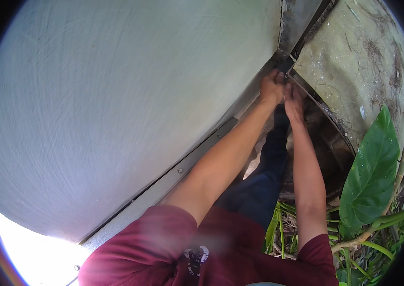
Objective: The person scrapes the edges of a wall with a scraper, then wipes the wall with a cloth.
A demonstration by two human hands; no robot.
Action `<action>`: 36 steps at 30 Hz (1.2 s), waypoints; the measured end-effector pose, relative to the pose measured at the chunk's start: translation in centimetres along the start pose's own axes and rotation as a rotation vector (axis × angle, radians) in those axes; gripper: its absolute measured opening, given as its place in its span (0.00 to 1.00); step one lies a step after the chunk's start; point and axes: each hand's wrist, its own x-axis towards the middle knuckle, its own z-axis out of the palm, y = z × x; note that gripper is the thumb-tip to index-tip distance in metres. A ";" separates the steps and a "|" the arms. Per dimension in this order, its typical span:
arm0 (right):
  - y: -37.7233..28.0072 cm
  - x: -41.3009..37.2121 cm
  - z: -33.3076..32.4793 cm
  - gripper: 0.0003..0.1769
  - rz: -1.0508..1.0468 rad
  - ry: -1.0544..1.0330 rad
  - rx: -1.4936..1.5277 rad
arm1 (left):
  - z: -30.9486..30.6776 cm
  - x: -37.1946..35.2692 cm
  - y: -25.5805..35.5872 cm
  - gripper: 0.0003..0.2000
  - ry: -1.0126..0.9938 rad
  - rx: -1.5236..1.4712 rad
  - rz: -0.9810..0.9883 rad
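Left hand [272,89], right hand [294,102] close together at gap [284,64] beside panel [116,95], probably because space narrow; either grip blurred, cannot tell whether clenched.

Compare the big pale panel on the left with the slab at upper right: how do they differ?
The pale panel is grey-white; the slab is yellowish.
The pale panel shows fine streaks and looks fairly even, while the slab is blotched with dark stains and white specks.
The pale panel fills much more of the view than the slab.
Both run up near the corner where the left hand and right hand are.
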 end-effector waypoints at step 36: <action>-1.7 -0.6 4.6 0.15 -0.130 0.142 0.026 | -0.5 -4.5 7.1 0.23 0.138 0.110 0.020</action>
